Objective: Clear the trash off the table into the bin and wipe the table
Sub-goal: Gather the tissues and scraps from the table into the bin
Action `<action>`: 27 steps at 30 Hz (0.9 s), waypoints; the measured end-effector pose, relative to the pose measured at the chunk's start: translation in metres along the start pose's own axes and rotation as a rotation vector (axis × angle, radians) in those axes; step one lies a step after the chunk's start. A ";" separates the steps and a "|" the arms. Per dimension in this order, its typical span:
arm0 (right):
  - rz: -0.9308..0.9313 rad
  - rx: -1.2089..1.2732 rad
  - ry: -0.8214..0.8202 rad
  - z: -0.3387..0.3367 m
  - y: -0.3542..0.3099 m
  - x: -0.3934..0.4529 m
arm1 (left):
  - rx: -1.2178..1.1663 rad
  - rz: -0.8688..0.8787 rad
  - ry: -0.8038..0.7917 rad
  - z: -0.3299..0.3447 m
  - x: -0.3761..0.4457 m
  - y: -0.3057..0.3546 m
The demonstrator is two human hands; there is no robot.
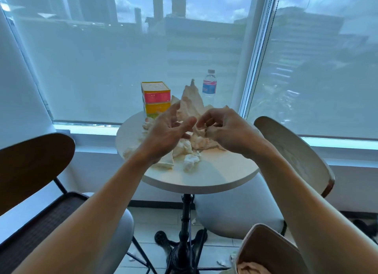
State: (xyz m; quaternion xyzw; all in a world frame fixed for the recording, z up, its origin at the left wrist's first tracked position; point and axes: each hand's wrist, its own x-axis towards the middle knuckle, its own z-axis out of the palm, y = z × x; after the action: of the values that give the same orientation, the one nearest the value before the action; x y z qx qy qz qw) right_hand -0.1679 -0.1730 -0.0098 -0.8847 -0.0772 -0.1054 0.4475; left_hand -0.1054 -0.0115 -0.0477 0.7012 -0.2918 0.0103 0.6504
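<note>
Centrally, crumpled white tissues lie heaped on the round white table, with a tall peaked paper wad at the far side. The left hand hovers over the heap, fingers loosely spread, gripping nothing. The right hand pinches a piece of tissue from the heap. A pink-and-yellow box and a water bottle stand far; their labels are illegible. The bin stands near right on the floor.

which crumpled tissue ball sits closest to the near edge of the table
The small white tissue ball lying alone in front of the pile, apart from both hands; the other wads sit farther back on the round table.
</note>
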 end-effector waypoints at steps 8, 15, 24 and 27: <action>0.094 0.094 0.071 0.027 0.014 0.013 | -0.095 0.039 0.163 -0.019 -0.003 -0.008; 0.240 -0.414 -0.217 0.053 0.047 0.007 | -0.116 -0.079 0.286 -0.038 -0.005 -0.016; 0.112 -0.169 0.150 0.038 0.058 -0.005 | -0.264 -0.177 0.177 -0.019 -0.014 -0.014; 0.146 -0.065 0.256 0.019 0.067 -0.014 | -0.333 -0.146 0.141 -0.001 -0.018 -0.007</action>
State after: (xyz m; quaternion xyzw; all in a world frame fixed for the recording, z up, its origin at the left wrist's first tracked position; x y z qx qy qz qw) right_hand -0.1639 -0.1974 -0.0762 -0.8814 0.0485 -0.1870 0.4311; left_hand -0.1167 -0.0035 -0.0612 0.6008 -0.1916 -0.0362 0.7752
